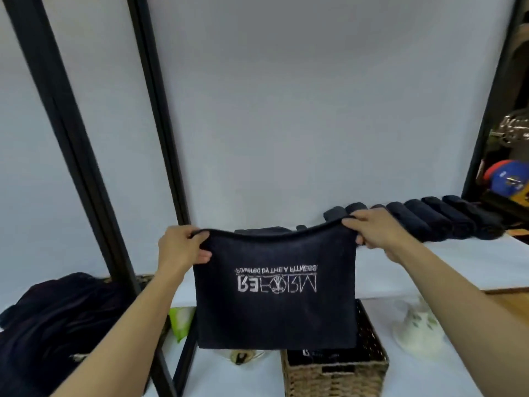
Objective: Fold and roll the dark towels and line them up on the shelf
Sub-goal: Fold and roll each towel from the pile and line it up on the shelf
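Note:
I hold a dark navy towel (274, 313) up in the air in front of the white shelf (446, 262); it hangs doubled over, with white upside-down lettering facing me. My left hand (180, 247) pinches its top left corner and my right hand (375, 229) pinches its top right corner. Several rolled dark towels (446, 222) lie side by side in a row on the shelf, behind and to the right of my right hand. A heap of unfolded dark towels (57, 319) sits at the lower left.
A woven basket (337, 373) with dark cloth inside stands below the held towel. A white floral ceramic piece (418, 330) rests at the lower right, a green packet (180, 322) at the lower left. Black frame posts (160, 110) rise on the left, another post (492, 110) on the right.

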`<state>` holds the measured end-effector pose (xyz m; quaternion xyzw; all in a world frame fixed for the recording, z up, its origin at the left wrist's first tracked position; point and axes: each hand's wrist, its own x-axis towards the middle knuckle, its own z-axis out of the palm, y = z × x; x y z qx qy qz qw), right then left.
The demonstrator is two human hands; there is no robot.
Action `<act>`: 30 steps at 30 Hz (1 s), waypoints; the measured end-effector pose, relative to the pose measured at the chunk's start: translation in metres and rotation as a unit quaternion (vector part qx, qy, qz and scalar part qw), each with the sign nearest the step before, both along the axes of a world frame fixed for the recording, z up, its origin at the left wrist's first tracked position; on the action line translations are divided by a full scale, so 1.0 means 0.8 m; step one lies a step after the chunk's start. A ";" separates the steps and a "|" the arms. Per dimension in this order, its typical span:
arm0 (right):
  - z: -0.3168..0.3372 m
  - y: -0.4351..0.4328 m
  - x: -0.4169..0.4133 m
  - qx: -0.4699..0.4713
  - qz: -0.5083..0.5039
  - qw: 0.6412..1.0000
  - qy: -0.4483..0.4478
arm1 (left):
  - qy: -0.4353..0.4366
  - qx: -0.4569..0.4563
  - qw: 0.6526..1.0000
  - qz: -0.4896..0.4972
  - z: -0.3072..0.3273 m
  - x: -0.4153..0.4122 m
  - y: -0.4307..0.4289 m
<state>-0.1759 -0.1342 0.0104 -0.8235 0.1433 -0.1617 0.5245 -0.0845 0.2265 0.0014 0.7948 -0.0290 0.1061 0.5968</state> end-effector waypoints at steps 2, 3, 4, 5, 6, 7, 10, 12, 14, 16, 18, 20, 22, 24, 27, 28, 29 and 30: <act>-0.023 -0.014 0.034 0.006 0.000 1.000 0.023 | 0.026 0.002 1.000 0.003 -0.022 0.035 -0.014; -0.030 -0.022 0.054 0.010 -0.002 1.000 0.029 | 0.034 0.008 0.999 0.005 -0.029 0.056 -0.022; -0.035 -0.031 0.076 0.012 -0.008 0.999 0.033 | 0.040 0.016 0.999 0.008 -0.035 0.078 -0.030; -0.038 -0.040 0.100 0.007 -0.016 0.999 0.036 | 0.044 0.023 0.999 0.011 -0.037 0.102 -0.039; -0.040 -0.049 0.125 0.001 -0.023 0.999 0.037 | 0.045 0.026 0.999 0.014 -0.037 0.128 -0.049; -0.043 -0.057 0.150 -0.006 -0.029 0.999 0.037 | 0.046 0.026 0.998 0.016 -0.037 0.154 -0.058; -0.053 -0.078 0.223 -0.023 -0.049 0.998 0.028 | 0.068 0.025 0.997 0.036 -0.041 0.231 -0.085; -0.063 -0.084 0.263 -0.032 -0.060 0.997 0.033 | 0.082 0.016 0.995 0.047 -0.052 0.270 -0.104; -0.079 -0.083 0.291 -0.012 -0.049 0.997 0.050 | 0.099 -0.006 0.994 0.040 -0.071 0.297 -0.118; -0.100 -0.074 0.305 0.018 -0.029 0.997 0.063 | 0.123 -0.011 0.992 0.009 -0.096 0.305 -0.127; -0.120 -0.062 0.302 -0.071 0.001 0.993 0.091 | 0.109 0.083 0.990 -0.021 -0.124 0.298 -0.124; -0.137 -0.046 0.281 -0.189 0.036 0.976 0.107 | 0.063 0.208 0.975 -0.052 -0.144 0.269 -0.117; -0.152 -0.028 0.244 -0.224 0.079 0.967 0.097 | 0.005 0.278 0.955 -0.104 -0.159 0.232 -0.106; -0.161 -0.015 0.199 -0.247 0.107 0.960 0.078 | -0.047 0.346 0.926 -0.142 -0.169 0.190 -0.089; -0.176 -0.004 0.130 -0.291 0.123 0.946 0.073 | -0.074 0.417 0.891 -0.162 -0.177 0.131 -0.056; -0.180 -0.002 0.108 -0.315 0.115 0.939 0.081 | -0.076 0.428 0.888 -0.153 -0.178 0.112 -0.044; -0.185 0.001 0.085 -0.338 0.101 0.932 0.087 | -0.076 0.435 0.886 -0.144 -0.180 0.093 -0.032; -0.190 0.005 0.064 -0.353 0.085 0.927 0.088 | -0.080 0.443 0.881 -0.141 -0.182 0.075 -0.021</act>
